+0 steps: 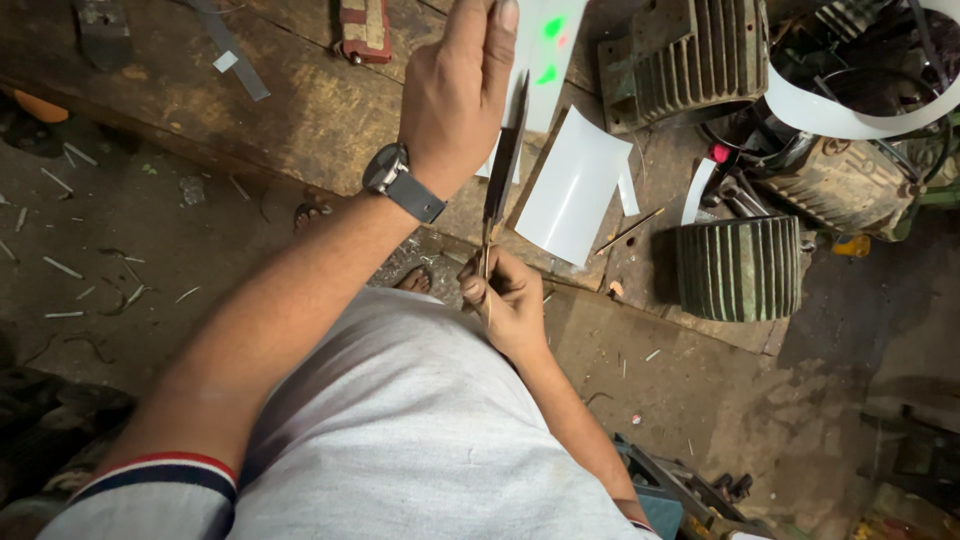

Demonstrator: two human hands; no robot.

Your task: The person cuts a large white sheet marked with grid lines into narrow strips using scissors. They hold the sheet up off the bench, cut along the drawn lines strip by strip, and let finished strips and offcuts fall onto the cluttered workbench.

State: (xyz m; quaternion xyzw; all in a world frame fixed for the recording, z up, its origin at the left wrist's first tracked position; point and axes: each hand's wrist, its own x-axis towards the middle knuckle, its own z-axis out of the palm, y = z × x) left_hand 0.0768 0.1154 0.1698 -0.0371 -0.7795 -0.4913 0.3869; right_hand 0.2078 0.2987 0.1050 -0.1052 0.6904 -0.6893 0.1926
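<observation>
My left hand [458,95], a dark watch on its wrist, is raised over the wooden bench [300,100] and pinches the edge of a thin white sheet [545,45] held upright. Closer to my body, my right hand [508,300] grips the handles of long dark scissors [503,170]. Their blades point up along the sheet's edge, just right of my left hand. Whether the blades are biting into the sheet I cannot tell.
A cut white sheet piece [575,185] and a pencil [630,230] lie on the bench. Finned motor housings [740,268] [685,60] stand at the right, with a curled white strip [850,118] above them. Scrap slivers litter the floor [90,270].
</observation>
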